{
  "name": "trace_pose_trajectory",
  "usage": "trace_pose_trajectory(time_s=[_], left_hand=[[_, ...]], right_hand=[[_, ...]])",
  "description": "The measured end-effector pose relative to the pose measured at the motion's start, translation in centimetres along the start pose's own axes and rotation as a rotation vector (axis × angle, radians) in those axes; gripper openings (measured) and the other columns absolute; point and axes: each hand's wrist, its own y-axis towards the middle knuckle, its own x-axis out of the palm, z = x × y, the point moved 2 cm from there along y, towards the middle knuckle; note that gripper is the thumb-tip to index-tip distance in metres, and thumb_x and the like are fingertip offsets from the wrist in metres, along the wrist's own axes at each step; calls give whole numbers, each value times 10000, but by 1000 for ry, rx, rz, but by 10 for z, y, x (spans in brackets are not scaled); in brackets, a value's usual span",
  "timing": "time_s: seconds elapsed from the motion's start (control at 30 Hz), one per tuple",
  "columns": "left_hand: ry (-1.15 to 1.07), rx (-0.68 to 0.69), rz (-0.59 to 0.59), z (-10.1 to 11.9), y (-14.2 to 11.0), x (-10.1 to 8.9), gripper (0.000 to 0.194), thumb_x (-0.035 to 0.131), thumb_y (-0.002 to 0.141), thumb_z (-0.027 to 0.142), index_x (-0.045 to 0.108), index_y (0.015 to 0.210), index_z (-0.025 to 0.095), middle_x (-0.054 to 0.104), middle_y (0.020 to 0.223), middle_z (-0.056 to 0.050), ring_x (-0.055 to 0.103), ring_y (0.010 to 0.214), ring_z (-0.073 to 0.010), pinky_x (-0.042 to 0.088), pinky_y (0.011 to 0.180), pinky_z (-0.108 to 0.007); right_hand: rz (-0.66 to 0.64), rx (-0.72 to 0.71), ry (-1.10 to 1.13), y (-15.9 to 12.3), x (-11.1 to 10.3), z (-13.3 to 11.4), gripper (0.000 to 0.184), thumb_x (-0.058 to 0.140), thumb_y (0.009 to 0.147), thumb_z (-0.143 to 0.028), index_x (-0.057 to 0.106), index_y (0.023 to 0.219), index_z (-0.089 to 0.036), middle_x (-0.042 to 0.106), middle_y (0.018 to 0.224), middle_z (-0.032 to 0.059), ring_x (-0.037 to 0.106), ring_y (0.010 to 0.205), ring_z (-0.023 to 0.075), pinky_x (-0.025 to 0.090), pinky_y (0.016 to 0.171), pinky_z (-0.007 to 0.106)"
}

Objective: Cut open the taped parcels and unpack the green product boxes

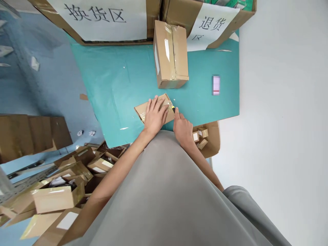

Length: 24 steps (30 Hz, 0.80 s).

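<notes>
A small flat cardboard box with clear tape lies on the green table close to my body. My left hand rests on top of it, fingers stretched out and spread. In my right hand is a utility knife with a yellow and black front end, its tip at the taped right edge of the box. The blade itself is too small to make out. Just beyond stands a taller taped cardboard box.
Two large cartons with paper signs, the left carton and the right carton, line the far edge. A phone lies at right. An open carton holds several small boxes below the table. Cardboard boxes are heaped at lower left.
</notes>
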Motion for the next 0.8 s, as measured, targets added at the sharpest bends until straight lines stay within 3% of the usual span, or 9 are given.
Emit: trace_pose_trajectory(time_s=[0.37, 0.57, 0.8], left_hand=[[-65, 59, -15, 4, -4, 9, 390, 429, 1173, 363, 716, 1422, 276, 609, 1704, -101, 327, 1752, -310, 209, 1454, -682], [-89, 45, 9, 0, -2, 6, 423, 424, 1169, 392, 710, 1459, 279, 621, 1694, -99, 325, 1753, -307, 200, 1454, -696], [-76, 42, -26, 2, -2, 4, 429, 404, 1179, 428, 714, 1430, 270, 605, 1709, -105, 315, 1757, -315, 172, 1457, -692]], right_hand=[[-65, 125, -55, -24, 11, 10, 655, 301, 1168, -145, 311, 1822, -178, 743, 1447, 245, 806, 1179, 305, 648, 933, 387], [-43, 104, -24, -43, 4, 9, 632, 322, 1192, -227, 323, 1824, -202, 729, 1495, 230, 808, 1124, 302, 632, 922, 392], [40, 44, 39, -17, 3, 3, 665, 341, 1197, -257, 247, 1855, -232, 688, 1565, 219, 789, 1188, 317, 618, 959, 390]])
